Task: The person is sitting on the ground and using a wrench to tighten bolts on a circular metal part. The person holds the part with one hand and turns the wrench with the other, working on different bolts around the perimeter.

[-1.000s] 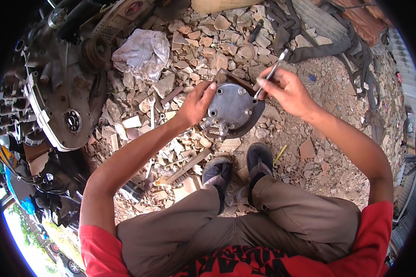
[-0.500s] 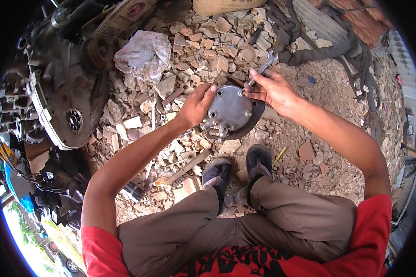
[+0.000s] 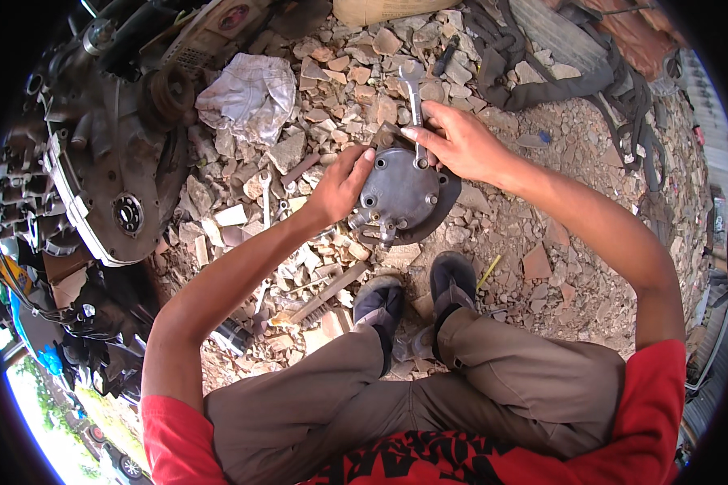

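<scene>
Metal housing: a round grey bolted housing (image 3: 396, 190) lies between the two hands, flat face upward, with small pipe fittings on its near left edge.
Left hand: the left hand (image 3: 342, 184) grips the housing's left rim, thumb on the top edge.
Wrench: a combination wrench (image 3: 416, 105) stands off the housing's far right edge, ring end at a bolt there, open end pointing away from the person.
Right hand: the right hand (image 3: 459, 145), at that same edge, pinches the wrench shaft between thumb and fingers.
Rubble ground: broken stone and tile rubble (image 3: 364, 89) spreads beyond and left of the housing; finer brown dirt (image 3: 558, 218) lies to its right.
Around the housing: left, a second wrench (image 3: 266, 202); farther left, a large engine casing (image 3: 109, 170); beyond and left, a stained rag (image 3: 249, 97); beyond and right, dark straps (image 3: 562, 90); far right, corrugated sheeting (image 3: 712, 141); nearest the person, two dark shoes (image 3: 453, 284).
Hidden: the left fingers' undersides, and whatever bears the housing; the ring's exact seating is too small to tell.
Cut off: a tan sack (image 3: 388, 10) beyond the housing, at the upper edge.
Hard to make out: the dark clutter (image 3: 97, 323) below the casing.
</scene>
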`<state>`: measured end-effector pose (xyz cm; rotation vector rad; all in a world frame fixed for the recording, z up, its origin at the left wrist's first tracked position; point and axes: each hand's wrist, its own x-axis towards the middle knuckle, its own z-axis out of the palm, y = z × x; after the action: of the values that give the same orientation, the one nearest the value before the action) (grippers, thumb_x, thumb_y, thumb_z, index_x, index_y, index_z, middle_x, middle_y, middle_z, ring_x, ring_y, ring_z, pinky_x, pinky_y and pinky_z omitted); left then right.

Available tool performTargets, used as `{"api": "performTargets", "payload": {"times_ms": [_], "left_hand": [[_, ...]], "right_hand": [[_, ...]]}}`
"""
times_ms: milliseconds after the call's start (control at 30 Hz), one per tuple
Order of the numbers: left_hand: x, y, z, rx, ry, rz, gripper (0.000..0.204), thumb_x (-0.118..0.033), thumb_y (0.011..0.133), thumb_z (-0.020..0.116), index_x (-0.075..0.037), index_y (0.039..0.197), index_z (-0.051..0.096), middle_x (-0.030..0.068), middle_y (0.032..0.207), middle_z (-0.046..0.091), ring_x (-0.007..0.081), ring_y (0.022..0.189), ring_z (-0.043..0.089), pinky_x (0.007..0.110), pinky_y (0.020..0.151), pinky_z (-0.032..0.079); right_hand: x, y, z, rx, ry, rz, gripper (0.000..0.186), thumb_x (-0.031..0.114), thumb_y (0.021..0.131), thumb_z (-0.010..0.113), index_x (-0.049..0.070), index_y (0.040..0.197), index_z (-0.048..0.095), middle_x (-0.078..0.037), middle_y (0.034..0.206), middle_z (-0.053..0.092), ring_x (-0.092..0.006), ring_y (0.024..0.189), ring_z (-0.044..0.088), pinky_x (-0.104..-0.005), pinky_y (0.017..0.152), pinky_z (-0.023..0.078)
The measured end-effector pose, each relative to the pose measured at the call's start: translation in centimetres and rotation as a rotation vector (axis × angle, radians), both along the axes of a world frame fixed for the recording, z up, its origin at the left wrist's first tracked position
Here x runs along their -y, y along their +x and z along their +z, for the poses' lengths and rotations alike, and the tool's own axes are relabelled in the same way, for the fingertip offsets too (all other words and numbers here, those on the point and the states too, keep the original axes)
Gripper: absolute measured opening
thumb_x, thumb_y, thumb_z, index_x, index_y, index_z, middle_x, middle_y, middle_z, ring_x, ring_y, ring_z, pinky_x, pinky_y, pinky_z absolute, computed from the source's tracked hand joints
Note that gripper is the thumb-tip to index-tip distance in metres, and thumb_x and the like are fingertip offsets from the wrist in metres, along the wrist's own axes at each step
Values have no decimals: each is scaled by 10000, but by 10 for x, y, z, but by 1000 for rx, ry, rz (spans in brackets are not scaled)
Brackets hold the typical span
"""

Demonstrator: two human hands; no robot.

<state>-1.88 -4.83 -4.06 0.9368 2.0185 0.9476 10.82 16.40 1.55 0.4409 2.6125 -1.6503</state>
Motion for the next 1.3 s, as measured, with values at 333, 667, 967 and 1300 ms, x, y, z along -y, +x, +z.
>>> {"api": "performTargets", "payload": {"times_ms": [333, 667, 967, 1300], "left_hand": [[-7, 23, 50, -209, -125, -132, 770, -609, 910, 631, 10, 1355, 528, 267, 1148, 646, 341, 1142, 634, 462, 973, 489], [-11, -19, 52, 47, -415, -196, 906, -762, 961, 285, -22, 1414, 546, 223, 1015, 646, 353, 1023, 612, 506, 982, 456], [1, -19, 27, 36, -284, -127, 883, -743, 968, 304, -27, 1436, 521, 299, 1204, 626, 393, 1213, 569, 520, 1084, 407], [11, -20, 21, -56, -164, -338, 923, -653, 894, 598, -38, 1535, 344, 246, 1557, 366, 387, 1400, 430, 490, 1196, 315]], "right_hand": [[4, -1, 7, -68, 185, 42, 281, 249, 996, 624, -6, 1105, 584, -176, 791, 670, -285, 712, 698, -427, 630, 506], [-3, -7, 0, -66, 124, 18, 279, 222, 986, 650, -34, 1083, 593, -128, 742, 678, -193, 630, 688, -360, 565, 539], [-4, -13, 16, 54, 69, 142, 229, 193, 990, 633, -27, 1036, 587, -124, 834, 683, -255, 693, 695, -398, 664, 589], [3, -1, 26, -28, 166, 210, 248, 208, 1017, 571, -7, 1141, 586, -151, 1016, 659, -270, 910, 677, -415, 794, 564]]}}
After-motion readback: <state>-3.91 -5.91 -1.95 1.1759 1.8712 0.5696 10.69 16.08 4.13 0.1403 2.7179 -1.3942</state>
